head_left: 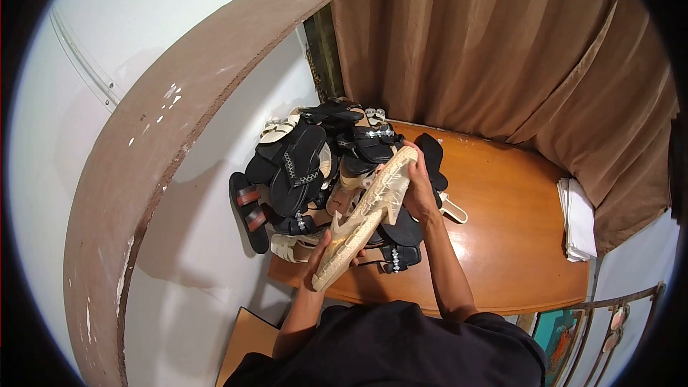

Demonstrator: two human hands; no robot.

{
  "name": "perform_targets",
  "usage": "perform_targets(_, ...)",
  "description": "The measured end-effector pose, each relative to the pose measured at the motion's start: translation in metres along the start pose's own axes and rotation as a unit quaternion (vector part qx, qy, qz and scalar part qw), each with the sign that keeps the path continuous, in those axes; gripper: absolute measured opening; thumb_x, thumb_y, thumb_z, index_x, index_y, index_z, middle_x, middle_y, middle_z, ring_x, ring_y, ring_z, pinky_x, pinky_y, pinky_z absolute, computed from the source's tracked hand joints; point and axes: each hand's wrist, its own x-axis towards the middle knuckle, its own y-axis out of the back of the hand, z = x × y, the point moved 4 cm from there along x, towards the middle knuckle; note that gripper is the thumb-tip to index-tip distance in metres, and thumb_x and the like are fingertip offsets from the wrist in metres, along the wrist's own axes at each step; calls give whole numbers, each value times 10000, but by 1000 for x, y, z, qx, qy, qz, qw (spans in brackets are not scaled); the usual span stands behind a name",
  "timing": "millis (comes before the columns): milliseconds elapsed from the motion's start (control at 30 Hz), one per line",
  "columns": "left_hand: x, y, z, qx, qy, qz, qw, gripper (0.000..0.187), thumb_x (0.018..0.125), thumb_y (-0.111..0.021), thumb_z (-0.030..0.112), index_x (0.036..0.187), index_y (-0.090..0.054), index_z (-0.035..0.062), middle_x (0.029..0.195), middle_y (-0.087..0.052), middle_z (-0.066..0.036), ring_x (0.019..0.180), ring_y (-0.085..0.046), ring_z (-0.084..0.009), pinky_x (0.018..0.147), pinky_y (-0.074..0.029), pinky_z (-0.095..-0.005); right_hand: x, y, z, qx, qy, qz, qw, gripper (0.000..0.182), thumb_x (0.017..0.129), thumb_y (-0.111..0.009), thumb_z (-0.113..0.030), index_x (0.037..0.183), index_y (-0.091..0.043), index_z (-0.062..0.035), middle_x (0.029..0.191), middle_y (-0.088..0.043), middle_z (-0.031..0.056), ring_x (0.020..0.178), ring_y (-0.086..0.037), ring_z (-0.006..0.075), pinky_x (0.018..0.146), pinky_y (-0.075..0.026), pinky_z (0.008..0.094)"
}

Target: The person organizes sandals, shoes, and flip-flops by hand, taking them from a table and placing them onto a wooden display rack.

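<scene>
Both my hands hold a cream shoe (365,222) with a thick, ridged sole, tilted over a heap of sandals. My left hand (316,264) is closed round its lower end. At the upper end, my right hand (420,190) grips the other tip, fingers partly hidden behind it. Just beyond the shoe lies the pile, including a black flip-flop (292,175) and a black sandal with a jewelled strap (398,254). A black slide with brown straps (249,208) leans at the pile's left edge.
The heap rests on a glossy wooden table (512,215). A stack of white papers (577,218) lies at its right edge. Brown curtains (473,43) hang behind, and a curved brown panel (186,93) juts from the white wall at left.
</scene>
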Motion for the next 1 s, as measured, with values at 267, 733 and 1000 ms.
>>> perform_targets(267,-16,-27,4,238,19,193,952,773,909,-563,581,1436,-390,42,1276,-585,-148,1149,-591,-305,942,-500,-548,2,12,-15,-232,15,112,966,511,947,-622,-310,1374,-415,-119,1064,-600,93,938,-599,161,800,-504,309)
perform_targets(733,-13,-42,-11,329,19,193,924,486,879,-683,161,1290,-474,8,1058,-654,-165,835,-715,-323,553,-619,-364,-9,4,-42,-477,-15,105,872,603,859,-633,-390,1365,-446,-119,1083,-664,228,1022,-652,341,902,-479,393)
perform_targets(1000,-3,-49,-18,305,9,177,936,488,874,-668,133,1294,-460,-3,1085,-641,-199,869,-704,-376,580,-633,-425,-16,4,-30,-566,-23,111,817,611,885,-572,-437,1380,-420,-112,1133,-648,266,1066,-625,432,942,-455,456)
